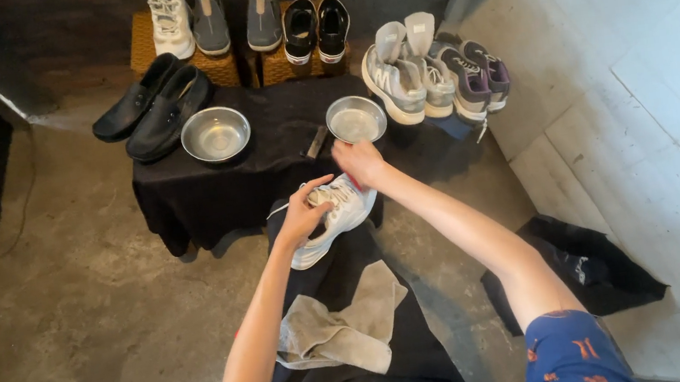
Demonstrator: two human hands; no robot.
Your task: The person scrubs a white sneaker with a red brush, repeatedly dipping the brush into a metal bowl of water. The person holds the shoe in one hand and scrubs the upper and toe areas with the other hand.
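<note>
A pair of black loafers point(154, 106) is seen at the left end of a low table draped in black cloth point(185, 193), with a steel bowl point(215, 134) just beside them. Near the middle, a white sneaker point(335, 217) is held over the person's lap, close to the table's front edge. The left hand point(302, 215) is closed around the sneaker's laced upper, fingers curled over it. The right hand point(360, 163) is pressed against the sneaker's far end; whether something is pinched in it cannot be told. A second steel bowl point(355, 119) is set just behind that hand. A grey rag point(343, 324) is draped across the lap. Grey sneakers point(429, 72) are lined up at the right.
</note>
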